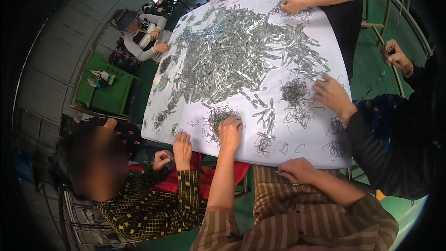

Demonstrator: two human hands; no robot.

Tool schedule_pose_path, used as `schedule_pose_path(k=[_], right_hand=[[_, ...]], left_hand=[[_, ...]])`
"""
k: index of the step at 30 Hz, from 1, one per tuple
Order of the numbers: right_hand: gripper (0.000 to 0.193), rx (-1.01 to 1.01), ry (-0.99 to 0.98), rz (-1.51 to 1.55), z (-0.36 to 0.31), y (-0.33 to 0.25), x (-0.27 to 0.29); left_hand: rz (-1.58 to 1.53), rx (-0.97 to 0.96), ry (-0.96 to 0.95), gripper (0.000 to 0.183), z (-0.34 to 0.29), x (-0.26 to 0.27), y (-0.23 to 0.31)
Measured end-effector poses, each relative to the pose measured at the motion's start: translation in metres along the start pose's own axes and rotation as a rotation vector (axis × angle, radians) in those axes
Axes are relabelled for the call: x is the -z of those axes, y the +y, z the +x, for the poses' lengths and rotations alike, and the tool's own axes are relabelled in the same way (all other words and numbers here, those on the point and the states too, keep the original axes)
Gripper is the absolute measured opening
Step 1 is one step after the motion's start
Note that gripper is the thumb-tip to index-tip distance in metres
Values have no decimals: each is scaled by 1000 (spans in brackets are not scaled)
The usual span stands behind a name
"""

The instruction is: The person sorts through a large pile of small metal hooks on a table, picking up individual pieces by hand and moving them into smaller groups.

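My left hand lies over a dense pile of bent wire hooks near the table's front edge. Its fingers curl down together onto the wires, and the tips are too small to make out. At the table's edge, above my lap, my right hand is closed with the palm turned in. Bits of shiny metal poke out by its fingers, apparently a small metal piece, mostly hidden. Between the hands lie a short row of flat metal strips and a smaller cluster of wire hooks.
A large heap of shiny metal strips covers the middle of the white table. Another hook pile lies to the right, where a co-worker's blurred hand reaches in. A co-worker's hand works close on my left. A cup stands at the left edge.
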State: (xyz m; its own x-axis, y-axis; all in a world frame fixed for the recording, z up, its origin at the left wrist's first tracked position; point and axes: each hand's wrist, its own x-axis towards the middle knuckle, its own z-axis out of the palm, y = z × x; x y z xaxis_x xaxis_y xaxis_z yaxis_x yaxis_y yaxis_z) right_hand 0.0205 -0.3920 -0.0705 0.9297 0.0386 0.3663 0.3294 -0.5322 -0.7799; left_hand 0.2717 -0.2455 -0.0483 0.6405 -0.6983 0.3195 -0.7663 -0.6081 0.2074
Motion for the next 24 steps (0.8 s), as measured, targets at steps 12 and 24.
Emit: schedule_pose_path(k=[12,24], right_hand=[[13,-2,-6,-5,1,-2,1],[11,-10,-2,9,5,-8,5]], left_hand=[[-196,-190,-278,6,18,22,44],[-97,106,127,10,34,-5,-3]])
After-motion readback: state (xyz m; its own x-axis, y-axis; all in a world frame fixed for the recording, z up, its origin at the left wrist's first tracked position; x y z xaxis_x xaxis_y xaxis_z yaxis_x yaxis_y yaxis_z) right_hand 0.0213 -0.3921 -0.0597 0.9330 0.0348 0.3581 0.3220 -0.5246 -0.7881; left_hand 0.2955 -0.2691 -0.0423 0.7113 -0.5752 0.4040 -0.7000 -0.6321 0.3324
